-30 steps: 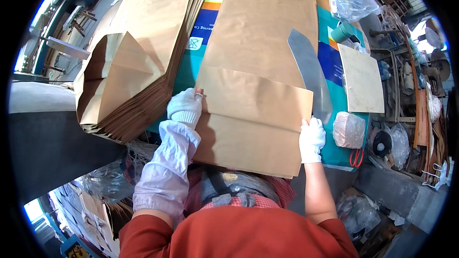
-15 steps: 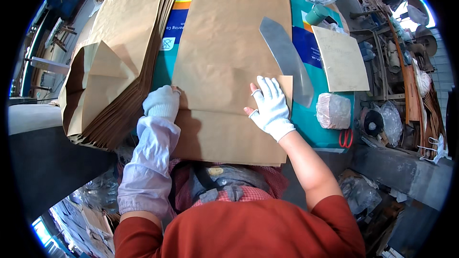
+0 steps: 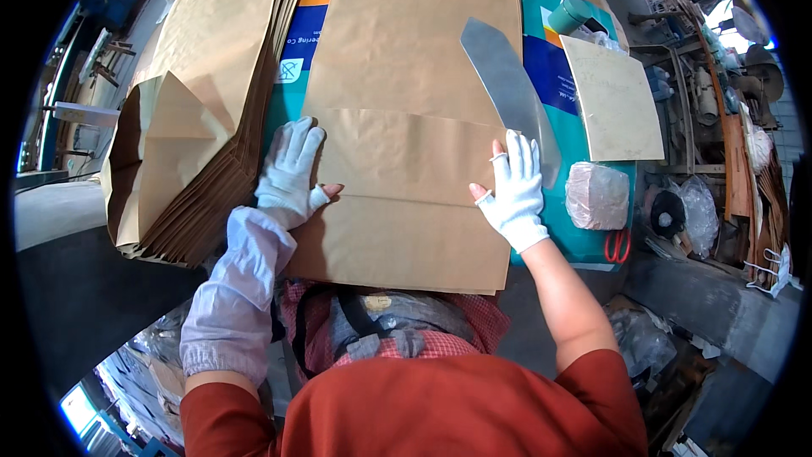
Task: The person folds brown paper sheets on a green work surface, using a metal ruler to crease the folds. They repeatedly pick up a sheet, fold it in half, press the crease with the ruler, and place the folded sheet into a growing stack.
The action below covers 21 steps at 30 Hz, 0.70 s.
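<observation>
Bag: flat brown paper bag (image 3: 406, 161), matte, near end folded into a crisp flap.
Left hand (image 3: 290, 173): white-gloved, spread flat on left edge.
Right hand (image 3: 513, 190): fingers apart, pressing right edge.

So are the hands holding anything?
Nothing is gripped. Both gloved hands, left hand and right hand, press flat on the folded bottom flap of the big brown paper bag, one at each side edge.

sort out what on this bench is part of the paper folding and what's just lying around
In hand:
left hand and right hand, flat on the brown paper sheet
stack of folded paper bags

Lying about:
grey metal strip
scissors
cardboard square
clear bag
</observation>
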Tool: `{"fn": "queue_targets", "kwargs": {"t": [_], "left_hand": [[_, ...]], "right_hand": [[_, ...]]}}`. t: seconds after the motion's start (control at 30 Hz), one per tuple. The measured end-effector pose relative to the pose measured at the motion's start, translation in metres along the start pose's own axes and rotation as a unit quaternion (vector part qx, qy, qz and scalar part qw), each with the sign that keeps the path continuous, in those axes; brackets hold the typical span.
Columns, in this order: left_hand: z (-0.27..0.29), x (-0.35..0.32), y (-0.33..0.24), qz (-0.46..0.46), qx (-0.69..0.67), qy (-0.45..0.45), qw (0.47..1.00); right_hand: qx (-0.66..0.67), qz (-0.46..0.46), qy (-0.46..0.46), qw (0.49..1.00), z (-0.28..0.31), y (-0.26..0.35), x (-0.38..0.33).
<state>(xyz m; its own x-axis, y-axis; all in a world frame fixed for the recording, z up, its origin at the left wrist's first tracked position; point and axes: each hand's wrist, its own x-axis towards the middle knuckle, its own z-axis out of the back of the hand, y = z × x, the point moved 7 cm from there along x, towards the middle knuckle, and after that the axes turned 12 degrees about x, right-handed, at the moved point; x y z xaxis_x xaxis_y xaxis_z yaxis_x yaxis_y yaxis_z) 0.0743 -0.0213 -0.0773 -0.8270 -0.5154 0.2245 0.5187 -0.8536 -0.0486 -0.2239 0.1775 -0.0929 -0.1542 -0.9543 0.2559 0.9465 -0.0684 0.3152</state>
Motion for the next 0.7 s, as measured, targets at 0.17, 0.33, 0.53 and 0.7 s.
{"fn": "queue_targets", "kwargs": {"t": [0.17,0.33,0.53,0.7], "left_hand": [[0.019,0.050,-0.039,-0.046,0.046,0.082,0.995],[0.021,0.111,-0.031,0.093,-0.072,0.154,0.981],[0.093,0.066,-0.060,-0.018,-0.040,0.012,0.999],[0.124,0.045,-0.076,-0.042,-0.036,-0.022,0.998]], "right_hand": [[0.063,-0.023,-0.036,0.997,0.004,-0.010,-0.003],[0.113,-0.008,-0.068,0.991,0.014,0.001,-0.016],[0.114,0.065,-0.066,0.989,0.048,0.079,-0.025],[0.159,0.097,-0.126,0.975,0.078,0.144,0.041]]}}
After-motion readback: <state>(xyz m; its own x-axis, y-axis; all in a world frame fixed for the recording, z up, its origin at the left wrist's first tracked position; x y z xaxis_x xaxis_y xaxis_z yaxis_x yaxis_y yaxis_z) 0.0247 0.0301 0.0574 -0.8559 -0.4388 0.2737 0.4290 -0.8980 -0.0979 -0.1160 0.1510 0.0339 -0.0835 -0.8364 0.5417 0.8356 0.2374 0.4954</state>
